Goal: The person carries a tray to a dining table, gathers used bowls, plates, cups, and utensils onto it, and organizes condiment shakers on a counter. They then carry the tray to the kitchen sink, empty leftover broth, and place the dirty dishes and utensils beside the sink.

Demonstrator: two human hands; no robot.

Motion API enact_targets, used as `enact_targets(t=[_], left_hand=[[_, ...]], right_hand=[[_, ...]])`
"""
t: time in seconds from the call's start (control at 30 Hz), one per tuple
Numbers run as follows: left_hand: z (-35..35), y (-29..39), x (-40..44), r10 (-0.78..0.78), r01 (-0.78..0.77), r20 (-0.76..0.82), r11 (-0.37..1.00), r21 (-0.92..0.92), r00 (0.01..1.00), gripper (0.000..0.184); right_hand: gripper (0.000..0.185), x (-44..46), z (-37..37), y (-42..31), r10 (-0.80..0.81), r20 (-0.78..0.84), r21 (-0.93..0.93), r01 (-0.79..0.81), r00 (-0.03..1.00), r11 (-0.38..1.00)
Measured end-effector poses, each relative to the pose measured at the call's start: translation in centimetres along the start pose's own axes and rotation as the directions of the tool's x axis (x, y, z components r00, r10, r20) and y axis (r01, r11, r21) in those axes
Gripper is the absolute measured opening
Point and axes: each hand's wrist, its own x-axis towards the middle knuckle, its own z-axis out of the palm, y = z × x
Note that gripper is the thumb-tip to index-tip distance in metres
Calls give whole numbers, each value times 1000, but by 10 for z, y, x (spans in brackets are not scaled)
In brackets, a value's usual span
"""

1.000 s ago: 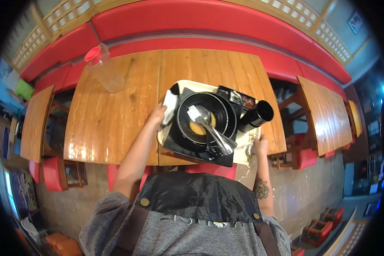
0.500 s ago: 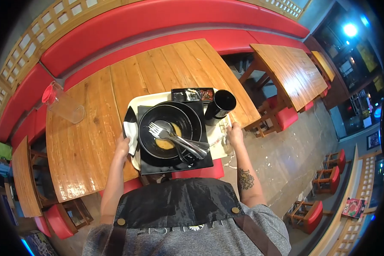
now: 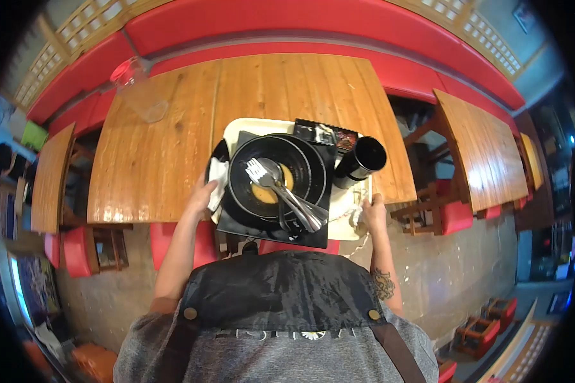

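Note:
A cream tray (image 3: pixel 243 124) is held between my two hands, in front of the apron. My left hand (image 3: pixel 202 193) grips its left edge beside a white napkin (image 3: pixel 217 182). At the right edge my right hand (image 3: pixel 374 213) is closed on the tray, near a crumpled tissue (image 3: pixel 348 215). On the tray, a black bowl (image 3: pixel 239 191) with some yellowish liquid holds a fork and spoon (image 3: pixel 286 195). It stands on a black square board (image 3: pixel 252 233). Behind are a black divided dish (image 3: pixel 326 135) with red food and, to the right, a black cup (image 3: pixel 361 159).
A wooden table (image 3: pixel 153 159) lies beyond and partly under the tray. A clear pitcher (image 3: pixel 140 92) with a red lid stands at its back left. Red benches (image 3: pixel 287 25) run along the wall. Another table (image 3: pixel 482 150) is at the right, and a person (image 3: pixel 6 159) is far left.
The camera view turned one way and back. Against one second ago, the tray and both hands sit slightly further left in the view. Both hands still hold the tray.

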Motion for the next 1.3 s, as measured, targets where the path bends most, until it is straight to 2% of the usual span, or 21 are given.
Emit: enact_targets(t=[0.03, 0.1, 0.17, 0.23, 0.27, 0.33, 0.37, 0.43, 0.47, 0.57, 0.6, 0.7, 0.73, 0.83, 0.9, 0.97, 1.07, 1.17, 1.23, 1.3], left_hand=[[1, 0, 1, -20, 20, 11, 998, -66, 1000, 41], [3, 11, -8, -199, 210, 71, 945, -249, 978, 51], [1, 4, -7, -225, 225, 22, 955, -192, 974, 54], [-2, -5, -4, -258, 259, 35, 944, -205, 966, 57], [-2, -12, -3, -255, 256, 32, 943, -210, 966, 57], [1, -12, -8, -253, 237, -36, 942, -238, 967, 56], [1, -12, -11, -254, 237, -44, 941, -242, 966, 56], [7, 2, -25, -265, 247, -54, 943, -225, 963, 59], [9, 6, -30, -213, 197, -50, 955, -221, 976, 58], [6, -8, -34, -246, 223, -46, 931, -289, 968, 62], [5, -7, -35, -238, 218, -65, 948, -233, 969, 63], [6, -6, -45, -296, 269, -73, 930, -250, 952, 65], [5, -15, -44, -368, 342, -31, 889, -304, 929, 65], [10, -16, -55, -381, 338, -54, 870, -358, 923, 65], [15, -19, -59, -351, 298, -100, 889, -348, 931, 63], [21, -33, -59, -306, 222, -116, 861, -458, 945, 50], [29, -22, -67, -233, 137, -160, 878, -459, 959, 51], [33, -15, -74, -244, 129, -205, 881, -454, 948, 51], [35, -11, -79, -227, 107, -227, 889, -445, 947, 51], [37, -8, -88, -213, 86, -252, 896, -436, 944, 51]], right_hand=[[28, -1, -1, -3, 9, 11, -5, -9, 1000, 1000], [28, 2, 1, -1, -2, 39, 1, 2, 999, 1000], [27, 9, 3, 9, 1, 52, 5, -1, 999, 1000], [31, 15, 7, 15, -48, 125, 195, 23, 991, 981], [31, 17, 9, 21, -53, 124, 193, 28, 991, 981], [43, 10, 2, 6, -122, 152, 355, 61, 981, 933], [43, 12, 2, 6, -128, 158, 353, 65, 979, 933], [52, 19, 2, 11, -89, 278, 520, -72, 957, 851], [50, 24, 5, 17, -113, 280, 579, -74, 953, 812], [50, 31, 9, 19, -138, 321, 663, -119, 937, 739], [50, 32, 9, 16, -144, 328, 662, -118, 934, 740], [50, 36, 11, 14, -97, 332, 647, -152, 938, 747], [49, 39, 16, 20, -131, 299, 643, -99, 945, 759], [47, 40, 11, 11, -168, 319, 596, -60, 933, 801], [46, 43, 12, 10, -188, 310, 604, -40, 932, 796], [45, 54, 17, 29, -195, 346, 601, -57, 918, 797], [43, 54, 17, 25, -224, 301, 626, -15, 927, 780], [42, 57, 14, 19, -272, 313, 630, 15, 910, 776], [43, 52, 5, 14, -235, 361, 586, -23, 902, 810], [45, 53, 1, 20, -287, 336, 577, 45, 897, 815]])
